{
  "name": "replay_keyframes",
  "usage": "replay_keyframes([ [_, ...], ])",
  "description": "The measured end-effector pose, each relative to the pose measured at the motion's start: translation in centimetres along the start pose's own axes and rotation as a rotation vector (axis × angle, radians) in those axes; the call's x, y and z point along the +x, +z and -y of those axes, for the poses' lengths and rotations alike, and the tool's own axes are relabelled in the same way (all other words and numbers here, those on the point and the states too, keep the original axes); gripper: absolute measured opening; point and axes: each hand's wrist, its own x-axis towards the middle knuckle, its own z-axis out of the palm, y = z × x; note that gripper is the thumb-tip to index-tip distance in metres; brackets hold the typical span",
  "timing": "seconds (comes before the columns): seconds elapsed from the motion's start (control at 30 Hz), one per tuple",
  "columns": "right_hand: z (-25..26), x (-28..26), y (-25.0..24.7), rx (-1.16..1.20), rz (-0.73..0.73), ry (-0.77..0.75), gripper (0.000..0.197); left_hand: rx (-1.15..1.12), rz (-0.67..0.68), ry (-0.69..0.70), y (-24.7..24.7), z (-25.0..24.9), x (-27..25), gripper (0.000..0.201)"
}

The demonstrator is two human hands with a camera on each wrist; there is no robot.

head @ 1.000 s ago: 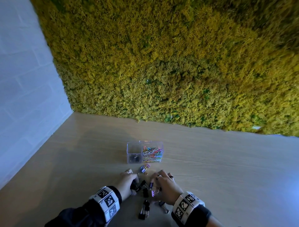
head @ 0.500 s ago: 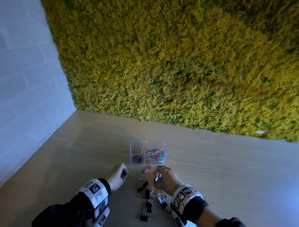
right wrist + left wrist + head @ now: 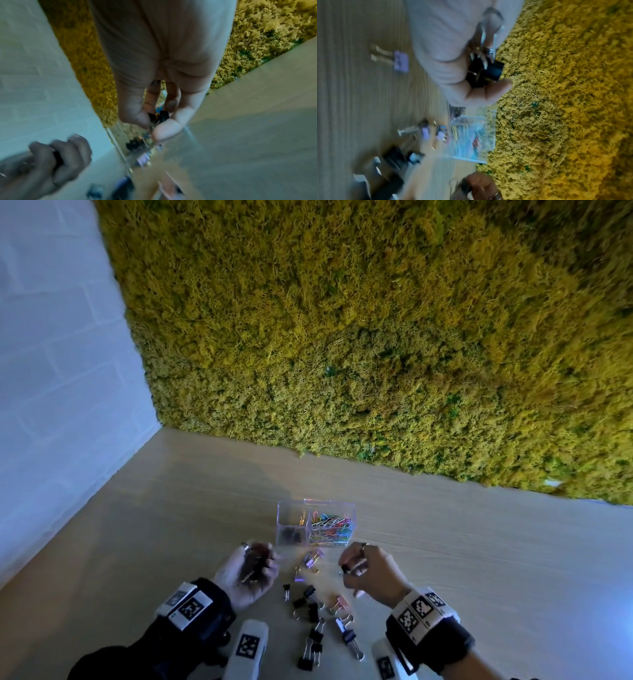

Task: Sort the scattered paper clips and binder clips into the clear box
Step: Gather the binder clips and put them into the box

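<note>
The head camera is looking steeply down over the worktop [image 3: 479, 559] toward a moss wall [image 3: 376, 337]. Both wrist cameras are sitting close behind the fingers, sharing the clear box [image 3: 474, 136].

Dim bluish light; wide-angle bending in head view, both wrist views motion-blurred.

This looks like an office or studio workspace. A pale wood-grain bench [image 3: 445, 559] runs into a corner where a decorative wall of preserved yellow-green moss [image 3: 376, 337] meets a white-painted brick wall [image 3: 58, 371] to the left of the moss. Desk stationery sits on the bench below the moss: a clear box [image 3: 315, 523] holding coloured paper clips [image 3: 330, 527], with binder clips [image 3: 313, 616] scattered nearby.
</note>
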Motion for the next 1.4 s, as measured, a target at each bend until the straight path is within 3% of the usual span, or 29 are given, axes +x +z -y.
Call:
replay_keyframes([
  [0.1,2.9,-0.5,-0.6,0.09,-0.017,-0.095,0.027,-0.075,0.004,0.015,1.4,1.3,0.3,0.009],
  [0.17,5.0,-0.6,-0.3,0.102,-0.032,-0.198,0.029,0.004,-0.033,0.009,2.1,2.0,0.8,0.025],
  [0.3,8.5,-0.8,0.8,-0.066,-0.052,-0.35,0.019,0.072,-0.055,0.011,3.3,2.8,1.1,0.025],
  [0.43,8.7,0.4,-1.2,-0.168,-0.203,-0.365,0.03,0.025,0.066,0.022,4.8,2.3,0.4,0.023],
  [0.53,7.1,2.2,-3.0,-0.289,-0.342,-0.351,0.03,-0.038,0.092,0.049,5.5,1.0,0.8,0.041],
  [0.63,5.0,4.0,-2.9,-0.34,-0.301,-0.255,0.04,-0.175,0.056,0.106,6.6,-0.2,1.3,0.04],
  [0.77,3.8,5.2,-1.6,-0.329,-0.115,-0.161,0.05,-0.218,-0.068,0.17,7.6,-1.3,2.3,0.034],
  [0.93,3.2,5.0,-0.9,-0.329,-0.128,-0.193,0.042,-0.348,-0.09,0.177,7.1,-1.7,2.7,0.021],
  [1.13,3.0,4.9,-1.2,-0.354,-0.087,-0.219,0.04,-0.274,-0.117,0.205,8.8,-1.6,0.1,0.064],
  [1.2,3.0,5.0,-1.3,-0.334,-0.05,-0.197,0.041,-0.23,-0.093,0.194,9.0,-1.8,-0.4,0.068],
  [1.3,3.3,4.7,-1.8,-0.26,-0.071,-0.185,0.043,-0.113,-0.089,0.205,8.3,-2.4,-0.8,0.057],
  [1.4,3.6,3.0,-2.7,-0.178,-0.35,-0.286,0.033,0.098,-0.095,0.294,6.5,-3.1,-1.6,0.03],
])
